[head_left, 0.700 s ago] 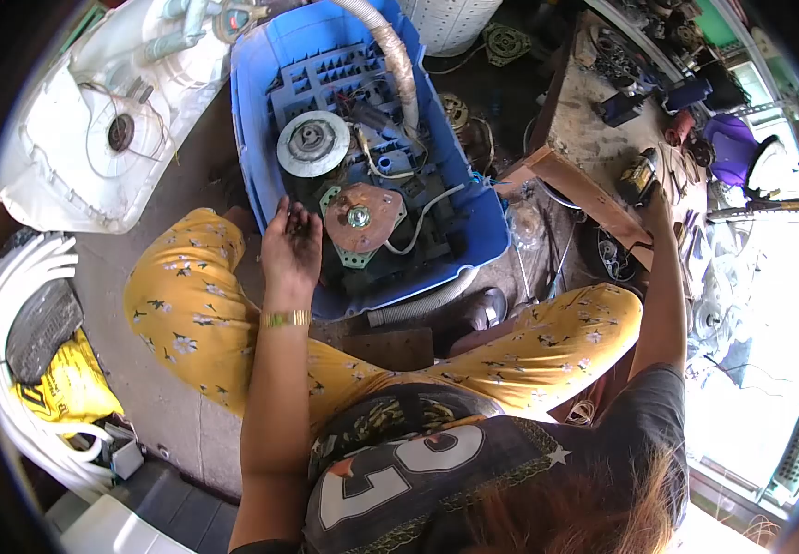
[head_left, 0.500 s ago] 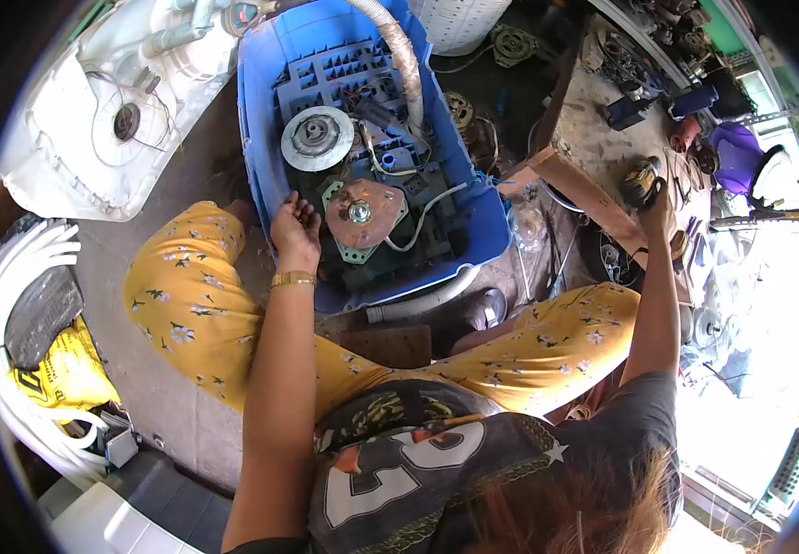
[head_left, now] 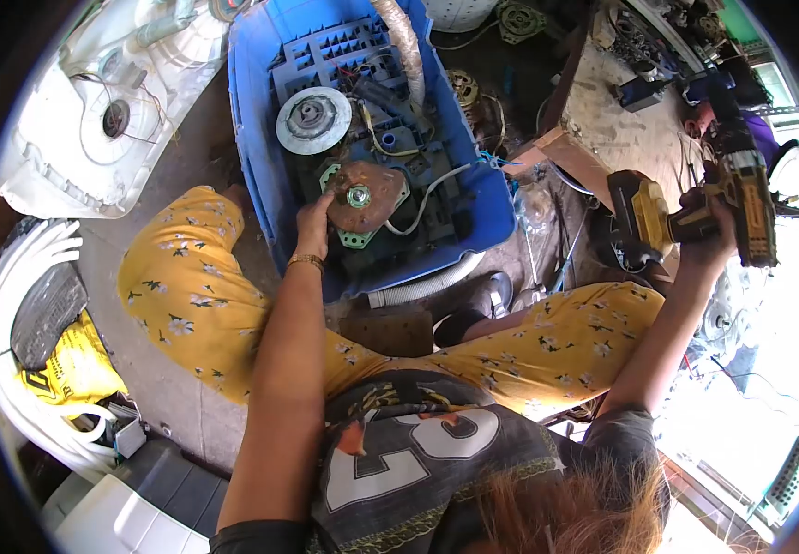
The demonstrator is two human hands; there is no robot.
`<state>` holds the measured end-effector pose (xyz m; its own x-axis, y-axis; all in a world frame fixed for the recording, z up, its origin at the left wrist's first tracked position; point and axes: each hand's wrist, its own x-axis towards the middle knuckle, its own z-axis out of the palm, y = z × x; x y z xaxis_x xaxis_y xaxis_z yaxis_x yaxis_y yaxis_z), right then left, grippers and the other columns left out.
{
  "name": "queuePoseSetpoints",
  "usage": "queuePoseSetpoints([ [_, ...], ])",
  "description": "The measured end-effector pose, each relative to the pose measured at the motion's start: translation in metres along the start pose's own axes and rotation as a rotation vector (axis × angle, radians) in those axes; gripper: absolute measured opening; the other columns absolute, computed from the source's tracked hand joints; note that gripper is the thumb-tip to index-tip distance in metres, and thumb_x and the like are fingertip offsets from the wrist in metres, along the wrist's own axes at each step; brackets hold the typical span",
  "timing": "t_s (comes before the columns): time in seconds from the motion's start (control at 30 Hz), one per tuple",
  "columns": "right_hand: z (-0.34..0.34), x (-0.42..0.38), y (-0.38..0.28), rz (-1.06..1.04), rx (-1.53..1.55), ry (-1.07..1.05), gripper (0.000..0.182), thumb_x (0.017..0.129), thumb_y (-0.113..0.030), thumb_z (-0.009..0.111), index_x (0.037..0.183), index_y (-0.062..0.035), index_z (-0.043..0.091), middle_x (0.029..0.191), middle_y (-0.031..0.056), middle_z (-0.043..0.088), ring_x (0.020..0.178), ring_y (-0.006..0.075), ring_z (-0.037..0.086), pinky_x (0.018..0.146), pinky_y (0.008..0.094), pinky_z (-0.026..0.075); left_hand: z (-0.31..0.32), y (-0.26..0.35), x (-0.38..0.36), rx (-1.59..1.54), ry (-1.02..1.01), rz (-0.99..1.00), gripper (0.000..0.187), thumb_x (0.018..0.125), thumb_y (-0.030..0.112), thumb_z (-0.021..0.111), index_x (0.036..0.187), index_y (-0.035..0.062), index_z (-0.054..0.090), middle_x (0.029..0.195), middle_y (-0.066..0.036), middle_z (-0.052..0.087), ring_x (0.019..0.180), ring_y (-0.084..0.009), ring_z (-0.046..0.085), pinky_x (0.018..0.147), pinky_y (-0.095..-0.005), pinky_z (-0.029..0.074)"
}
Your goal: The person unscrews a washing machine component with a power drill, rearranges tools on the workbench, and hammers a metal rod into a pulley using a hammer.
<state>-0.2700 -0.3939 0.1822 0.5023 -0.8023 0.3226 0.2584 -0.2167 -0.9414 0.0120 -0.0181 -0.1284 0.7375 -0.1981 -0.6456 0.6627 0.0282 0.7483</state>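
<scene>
My right hand (head_left: 715, 235) grips a yellow-and-black cordless drill (head_left: 752, 198) by its handle, raised beside the workbench. The drill's battery end points left, toward the blue housing. My left hand (head_left: 314, 226) holds the left edge of a motor (head_left: 381, 198), its fingertips partly hidden by it. This motor has a rusty brown top, a green-edged mount and a shiny centre shaft. It sits inside a blue plastic machine housing (head_left: 253, 138). A round grey pulley wheel (head_left: 293, 137) lies just beyond the motor, with wires and a white cable (head_left: 429, 192) around them.
A wooden workbench (head_left: 593, 138) with tools and parts stands at the right. A white plastic tub (head_left: 48, 175) lies at upper left. White hoses (head_left: 2, 323) and a yellow bag (head_left: 81, 365) are on the left. A ribbed grey hose (head_left: 427, 284) runs along the housing's near end.
My right hand has lifted the drill off the workbench and brought it nearer. My left hand has moved from beside the motor onto its left edge.
</scene>
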Motion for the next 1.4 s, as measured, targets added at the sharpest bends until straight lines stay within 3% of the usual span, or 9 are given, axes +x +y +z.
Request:
queuePoseSetpoints([
  [0.03,0.008,-0.005,-0.008,0.025,0.008,-0.069,0.051,0.074,-0.008,0.055,0.122,0.0016,0.041,0.109,0.0181,0.056,0.072,0.0228,0.059,0.062,0.0311,0.048,0.003,0.001,-0.004,-0.041,-0.006,0.009,0.034,0.077,0.024,0.068,0.094,-0.0029,0.057,0.088,-0.009,0.059,0.081,-0.0185,0.058,0.068,-0.0300,0.047],
  [0.13,0.028,-0.011,-0.017,0.056,0.162,-0.133,0.054,0.074,-0.008,0.055,0.124,0.0023,0.039,0.111,0.0189,0.055,0.071,0.0233,0.059,0.065,0.0322,0.049,0.000,-0.006,0.001,-0.094,0.008,0.046,0.037,0.076,0.018,0.069,0.100,-0.0050,0.052,0.094,-0.011,0.058,0.085,-0.0201,0.059,0.070,-0.0308,0.048],
  [0.3,0.038,-0.015,-0.011,0.031,-0.035,-0.103,0.044,0.074,-0.009,0.055,0.114,0.0064,0.046,0.094,0.0158,0.060,0.069,0.0212,0.058,0.064,0.0323,0.049,0.004,0.003,-0.012,-0.142,0.010,0.013,0.039,0.078,0.014,0.069,0.105,-0.0043,0.048,0.100,-0.013,0.057,0.088,-0.0209,0.059,0.076,-0.0320,0.048],
  [0.47,0.044,-0.020,-0.008,0.077,-0.027,-0.120,0.046,0.072,-0.006,0.053,0.116,0.0071,0.044,0.103,0.0210,0.058,0.069,0.0211,0.058,0.064,0.0317,0.049,-0.001,0.001,-0.005,-0.185,-0.073,0.011,0.037,0.080,0.012,0.067,0.107,-0.0029,0.047,0.102,-0.012,0.057,0.090,-0.0208,0.058,0.078,-0.0319,0.048],
  [0.57,0.044,-0.019,-0.005,0.092,0.026,-0.163,0.048,0.072,-0.005,0.053,0.117,0.0071,0.043,0.107,0.0235,0.057,0.069,0.0208,0.058,0.063,0.0309,0.049,0.003,0.001,-0.008,-0.167,0.010,0.011,0.035,0.079,0.012,0.068,0.105,-0.0020,0.049,0.101,-0.011,0.057,0.090,-0.0201,0.058,0.078,-0.0317,0.047],
  [1.07,0.061,-0.024,-0.001,0.112,-0.043,-0.181,0.054,0.069,-0.008,0.055,0.119,0.0061,0.042,0.109,0.0244,0.056,0.063,0.0196,0.058,0.058,0.0273,0.050,0.001,-0.011,0.000,-0.170,0.023,0.068,0.033,0.078,0.013,0.070,0.100,-0.0037,0.052,0.096,-0.009,0.058,0.088,-0.0182,0.056,0.080,-0.0297,0.044],
  [1.17,0.062,-0.025,0.002,0.128,-0.056,-0.181,0.055,0.068,-0.008,0.055,0.120,0.0062,0.042,0.109,0.0243,0.056,0.063,0.0196,0.058,0.057,0.0269,0.050,-0.002,-0.023,0.012,-0.140,0.054,0.105,0.029,0.080,0.013,0.068,0.101,0.0003,0.055,0.095,-0.009,0.059,0.085,-0.0199,0.058,0.072,-0.0317,0.047],
  [1.4,0.067,-0.027,0.002,0.146,-0.050,-0.192,0.046,0.070,-0.004,0.052,0.114,0.0071,0.046,0.104,0.0235,0.059,0.063,0.0214,0.058,0.059,0.0308,0.050,0.006,-0.017,0.000,-0.177,0.102,0.085,0.027,0.079,0.015,0.070,0.097,0.0020,0.055,0.092,-0.008,0.059,0.083,-0.0199,0.058,0.071,-0.0327,0.048],
])
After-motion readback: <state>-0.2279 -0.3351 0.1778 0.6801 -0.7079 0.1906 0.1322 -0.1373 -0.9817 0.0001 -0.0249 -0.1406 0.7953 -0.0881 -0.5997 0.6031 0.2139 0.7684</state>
